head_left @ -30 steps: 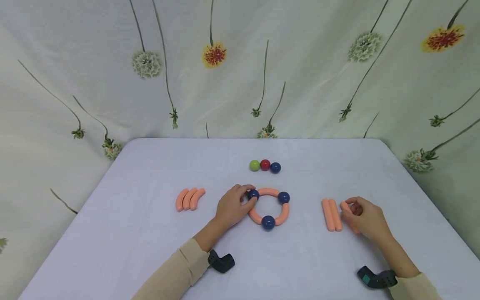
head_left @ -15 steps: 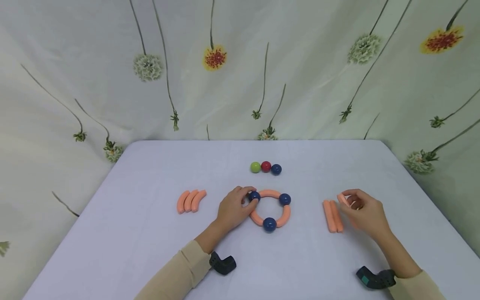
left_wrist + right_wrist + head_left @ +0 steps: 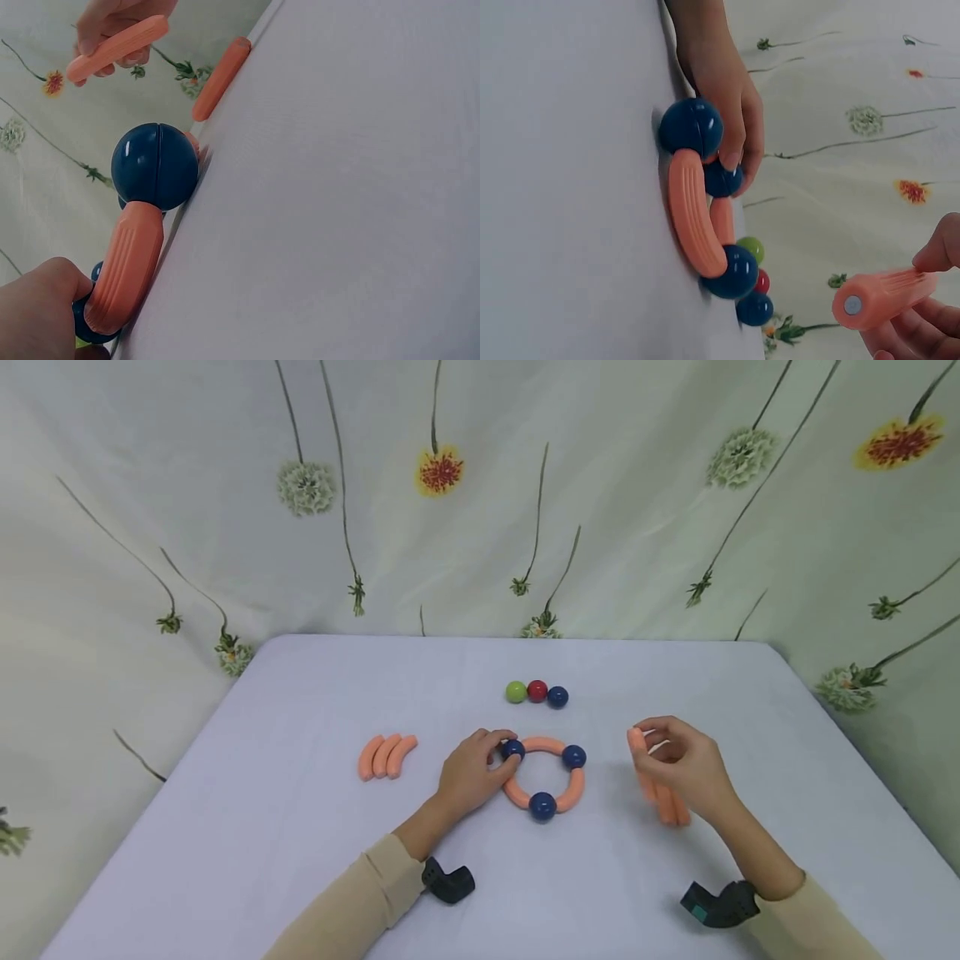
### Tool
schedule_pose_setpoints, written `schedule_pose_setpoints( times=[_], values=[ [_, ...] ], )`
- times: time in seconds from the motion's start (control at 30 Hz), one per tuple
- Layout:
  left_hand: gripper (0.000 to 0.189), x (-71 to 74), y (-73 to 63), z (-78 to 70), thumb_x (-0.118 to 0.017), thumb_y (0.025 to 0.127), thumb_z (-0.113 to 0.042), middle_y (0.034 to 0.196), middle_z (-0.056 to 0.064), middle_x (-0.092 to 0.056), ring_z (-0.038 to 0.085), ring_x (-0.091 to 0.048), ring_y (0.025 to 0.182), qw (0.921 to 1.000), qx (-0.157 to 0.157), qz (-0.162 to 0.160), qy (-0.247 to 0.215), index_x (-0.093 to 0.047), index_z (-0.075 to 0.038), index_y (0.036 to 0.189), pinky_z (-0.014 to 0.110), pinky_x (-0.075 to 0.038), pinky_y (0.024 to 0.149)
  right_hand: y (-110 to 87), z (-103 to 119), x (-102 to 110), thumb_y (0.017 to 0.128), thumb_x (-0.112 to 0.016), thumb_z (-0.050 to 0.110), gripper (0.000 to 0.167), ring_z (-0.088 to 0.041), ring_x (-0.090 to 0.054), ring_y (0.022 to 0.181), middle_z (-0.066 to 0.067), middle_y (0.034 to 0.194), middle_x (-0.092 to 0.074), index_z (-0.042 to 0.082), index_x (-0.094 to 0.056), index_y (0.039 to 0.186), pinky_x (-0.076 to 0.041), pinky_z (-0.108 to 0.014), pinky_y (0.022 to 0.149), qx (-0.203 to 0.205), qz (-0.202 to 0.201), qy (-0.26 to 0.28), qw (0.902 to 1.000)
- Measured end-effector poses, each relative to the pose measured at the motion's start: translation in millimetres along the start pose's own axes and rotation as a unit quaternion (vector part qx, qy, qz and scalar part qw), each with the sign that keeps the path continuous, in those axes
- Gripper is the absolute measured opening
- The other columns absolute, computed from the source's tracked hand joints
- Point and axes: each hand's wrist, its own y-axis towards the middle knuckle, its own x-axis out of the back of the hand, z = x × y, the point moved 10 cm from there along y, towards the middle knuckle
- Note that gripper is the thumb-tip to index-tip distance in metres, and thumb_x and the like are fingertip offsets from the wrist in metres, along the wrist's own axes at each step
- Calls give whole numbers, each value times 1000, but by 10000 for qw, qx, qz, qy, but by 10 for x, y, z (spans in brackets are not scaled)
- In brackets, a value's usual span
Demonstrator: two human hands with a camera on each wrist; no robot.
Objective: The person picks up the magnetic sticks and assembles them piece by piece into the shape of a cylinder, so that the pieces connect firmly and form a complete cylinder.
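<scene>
A person at a white-covered desk (image 3: 442, 685) holds a straight orange stick (image 3: 640, 756) above the surface in the right hand (image 3: 688, 764), its grip closed with the stick between thumb and fingers. The left hand (image 3: 471, 774) has its grip closed on a blue ball (image 3: 513, 749) at the left rear of a ring, where two more blue balls, one at the right (image 3: 573, 757) and one in front (image 3: 542, 807), alternate with three curved orange sticks. Behind the ring, a green ball (image 3: 516, 692), a red ball (image 3: 537, 691) and a spare blue ball (image 3: 557, 697) sit in a row. Three loose curved sticks (image 3: 387, 756) lie side by side left of the left hand; two straight sticks (image 3: 672, 808) lie under the right hand. A flowered cloth (image 3: 480, 527) hangs behind.

The right hand and its stick block the far ends of that straight pair in the head view. The left hand covers part of the gripped ball and the ring's left edge. The forearms' beige sleeves run out of frame. In the left wrist view, the nearest ball hides much of the ring's far side; in the right wrist view, the frame edge cuts off the right hand.
</scene>
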Motion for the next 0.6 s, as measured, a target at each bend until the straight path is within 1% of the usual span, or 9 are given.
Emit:
schedule_pose_setpoints(
  times=[0.13,0.3,0.43,0.6],
  values=[
    [36,-18,12,-9,-64,92,-35,85,-2,-50,13,-46,71,10000,10,6,14,-64,-18,124,25,-36,57,21,147,-147,84,-72,7,30,-12,-64,72,-11,95,-66,3,-66,113,-51,-26,63,87,231,351,9991],
    [37,-24,21,-29,-63,91,-36,85,-2,-51,13,-46,71,10000,-71,-6,-41,-65,-18,123,25,-36,56,40,283,-315,85,-74,8,29,-14,-65,74,-10,97,-66,4,-65,112,-51,-27,64,211,455,617,9968],
    [37,-26,13,-17,-63,91,-37,85,-2,-51,13,-47,71,10000,-64,-12,3,-65,-19,123,24,-37,56,62,354,-453,85,-74,7,28,-16,-65,77,-9,98,-65,4,-64,111,-52,-27,64,342,593,755,9948],
    [36,-15,8,0,-63,92,-37,86,-2,-52,13,-47,72,10000,-43,-9,37,-64,-19,123,24,-37,57,90,435,-595,83,-74,2,27,-19,-66,78,-10,97,-65,4,-62,108,-55,-29,66,530,650,843,9929]
  ],
)
